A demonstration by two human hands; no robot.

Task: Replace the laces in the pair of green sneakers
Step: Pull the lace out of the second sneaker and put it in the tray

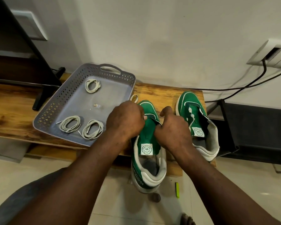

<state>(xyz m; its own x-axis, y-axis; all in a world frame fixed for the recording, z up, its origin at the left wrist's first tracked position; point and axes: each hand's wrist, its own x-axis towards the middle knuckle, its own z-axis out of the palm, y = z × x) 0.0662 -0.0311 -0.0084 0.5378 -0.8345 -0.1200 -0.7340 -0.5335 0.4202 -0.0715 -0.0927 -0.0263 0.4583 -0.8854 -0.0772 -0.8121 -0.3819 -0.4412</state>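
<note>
the left hand (pixel 125 120), fingers curled, grips the left lace flap of the near sneaker (pixel 148 138), and the right hand (pixel 172 129) pinches the right flap, thumb lifted. a loop of white lace (pixel 134 98) sticks out just past the left knuckles, by that sneaker's toe. right of the near sneaker stands the other sneaker (pixel 183 99), left of it a grey tray (pixel 66 101) with three coiled laces (pixel 88 133), all on a wooden bench (pixel 10 111).

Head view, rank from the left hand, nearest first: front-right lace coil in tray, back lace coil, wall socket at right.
1. Front-right lace coil: near corner of the tray, beside the left hand.
2. Back lace coil: tray's far end.
3. Wall socket: on the wall, far right.
</note>
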